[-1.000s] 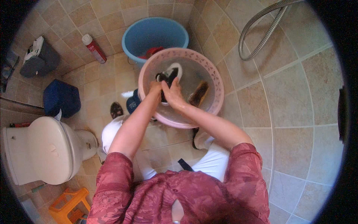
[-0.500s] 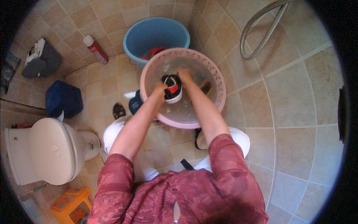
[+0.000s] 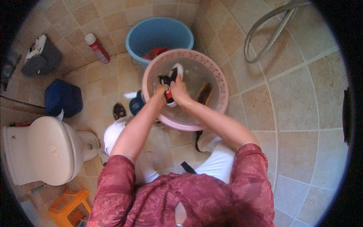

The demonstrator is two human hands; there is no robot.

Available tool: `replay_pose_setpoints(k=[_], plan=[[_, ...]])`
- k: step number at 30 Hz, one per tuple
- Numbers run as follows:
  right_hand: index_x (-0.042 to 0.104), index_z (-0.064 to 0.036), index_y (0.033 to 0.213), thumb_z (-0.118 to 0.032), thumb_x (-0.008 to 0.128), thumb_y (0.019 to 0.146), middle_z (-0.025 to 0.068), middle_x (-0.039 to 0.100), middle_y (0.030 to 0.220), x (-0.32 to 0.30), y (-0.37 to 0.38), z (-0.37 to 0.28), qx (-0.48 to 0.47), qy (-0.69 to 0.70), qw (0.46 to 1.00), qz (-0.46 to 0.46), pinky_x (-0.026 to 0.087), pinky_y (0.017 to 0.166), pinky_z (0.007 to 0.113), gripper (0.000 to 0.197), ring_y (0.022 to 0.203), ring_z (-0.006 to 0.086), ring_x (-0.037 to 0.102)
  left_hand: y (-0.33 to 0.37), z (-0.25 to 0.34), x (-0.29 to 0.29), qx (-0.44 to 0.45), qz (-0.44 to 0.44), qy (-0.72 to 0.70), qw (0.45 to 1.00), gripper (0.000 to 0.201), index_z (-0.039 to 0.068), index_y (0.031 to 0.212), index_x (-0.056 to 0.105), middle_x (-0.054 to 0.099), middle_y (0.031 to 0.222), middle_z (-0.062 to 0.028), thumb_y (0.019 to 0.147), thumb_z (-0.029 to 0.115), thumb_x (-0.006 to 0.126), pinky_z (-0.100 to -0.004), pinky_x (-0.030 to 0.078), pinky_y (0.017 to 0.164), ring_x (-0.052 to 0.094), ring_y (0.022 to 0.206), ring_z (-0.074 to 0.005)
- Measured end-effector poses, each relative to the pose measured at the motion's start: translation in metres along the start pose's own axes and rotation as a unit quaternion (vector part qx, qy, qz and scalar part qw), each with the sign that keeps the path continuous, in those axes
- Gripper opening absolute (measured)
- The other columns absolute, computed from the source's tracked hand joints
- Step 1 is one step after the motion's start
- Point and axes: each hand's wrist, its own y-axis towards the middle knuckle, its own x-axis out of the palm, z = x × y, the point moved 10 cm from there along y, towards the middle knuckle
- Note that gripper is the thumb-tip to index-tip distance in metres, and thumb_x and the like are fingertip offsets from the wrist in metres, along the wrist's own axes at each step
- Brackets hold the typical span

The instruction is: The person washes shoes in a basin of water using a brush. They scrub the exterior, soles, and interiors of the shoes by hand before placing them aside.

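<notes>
Black shoe (image 3: 173,75) between left hand (image 3: 161,90), in its grasp, and right hand (image 3: 179,91), grip unclear

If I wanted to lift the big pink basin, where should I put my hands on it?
Probably the rim of the pink basin, held at its left and right from the near side. It's wide, round and seems to hold water, so opposite grips should help keep it level. In this view its far edge overlaps the blue tub, so that side looks awkward.

To my remote eye, no readable lettering, only blurred pale marks on the red-and-white can (image 3: 99,50).
</notes>
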Motion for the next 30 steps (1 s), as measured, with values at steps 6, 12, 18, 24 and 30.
replay_pose_setpoints(k=[6, 12, 18, 24, 30], plan=[[0.03, 0.0052, 0.132, -0.022, 0.045, 0.089, 0.0279, 0.05, 0.119, -0.029, 0.028, 0.035, 0.013, 0.096, 0.994, 0.056, 0.038, 0.092, 0.038, 0.053, 0.113, 0.0341, 0.049, -0.047, 0.017, 0.038, -0.04, 0.024, 0.239, 0.97, 0.025, -0.01, 0.093, 0.054, 0.056, 0.074, -0.0169, 0.072, 0.004, 0.051, -0.0409, 0.047, 0.061, 0.06, 0.071, -0.0273], [0.047, 0.0036, 0.115, -0.018, 0.051, 0.085, 0.026, 0.055, 0.112, -0.022, 0.051, 0.075, 0.002, 0.021, 1.0, 0.015, 0.039, 0.09, 0.04, 0.037, 0.106, 0.0385, 0.053, -0.032, 0.021, 0.042, 0.062, 0.04, 0.421, 0.904, 0.031, -0.011, 0.097, 0.058, 0.061, 0.09, -0.027, 0.07, 0.004, 0.054, -0.0372, 0.047, 0.074, 0.062, 0.088, -0.0318], [0.056, 0.0061, 0.103, -0.023, 0.056, 0.079, 0.0294, 0.058, 0.102, -0.015, 0.044, 0.101, 0.042, -0.197, 0.979, -0.006, 0.044, 0.084, 0.044, 0.038, 0.1, 0.0402, 0.056, -0.058, 0.025, 0.066, 0.04, -0.04, 0.375, 0.925, 0.032, -0.012, 0.095, 0.058, 0.062, 0.087, -0.0227, 0.068, 0.004, 0.057, -0.0389, 0.049, 0.065, 0.063, 0.079, -0.0335], [0.064, 0.0049, 0.092, -0.03, 0.059, 0.078, 0.0277, 0.061, 0.097, 0.009, 0.042, 0.069, -0.026, -0.238, 0.971, -0.003, 0.048, 0.077, 0.043, 0.038, 0.093, 0.0385, 0.061, -0.035, 0.009, 0.035, -0.038, -0.039, 0.285, 0.957, 0.03, -0.013, 0.093, 0.059, 0.063, 0.085, -0.02, 0.069, 0.005, 0.061, -0.0391, 0.049, 0.061, 0.061, 0.073, -0.0277], [0.06, 0.0032, 0.101, -0.034, 0.058, 0.081, 0.0178, 0.063, 0.093, -0.022, 0.07, 0.159, 0.149, 0.297, 0.937, 0.113, 0.047, 0.079, 0.041, 0.042, 0.085, 0.0285, 0.062, -0.055, 0.002, 0.07, -0.066, -0.055, 0.213, 0.973, 0.03, -0.008, 0.095, 0.06, 0.063, 0.087, -0.0168, 0.076, 0.012, 0.069, -0.0432, 0.049, 0.063, 0.061, 0.073, -0.0278]])
